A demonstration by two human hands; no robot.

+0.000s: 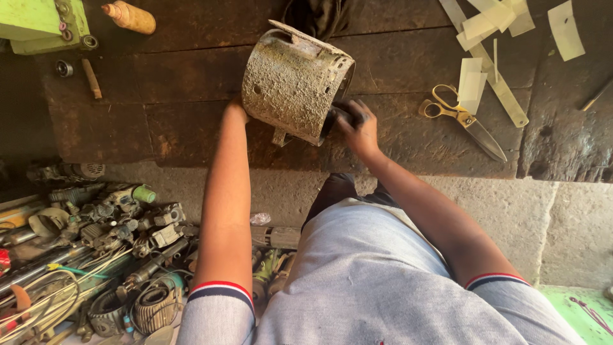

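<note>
Grey cloth of the person's shirt (377,281) filled the bottom of the view, both forearms reaching up and away from it toward twelve o'clock; at about eight o'clock a heap of motor parts (96,255), wound coils and loose wires lay piled on the floor, seemingly kept within reach beside the legs.

Beyond the knees ran a dark, stained wooden bench (191,96); on its near part stood the corroded metal cylinder housing (290,80), tipped on its side so that its open end faced three o'clock. The left hand (236,112) pressed against the closed wall at the nine o'clock side, mostly hidden behind it, so I could not tell how its fingers lay, though it appeared to brace the shell against rolling; the right hand (357,124) curled narrowly at the open rim, blackened fingers reaching inside, which the tilt made easy.

Farther out at two o'clock lay yellow-handled scissors (460,118), blades closed, just beside pale cut strips of sheet material (488,38); at eleven o'clock a small tan bottle (131,17) lay on its side near a green machine body (41,22), well apart from the housing.
</note>
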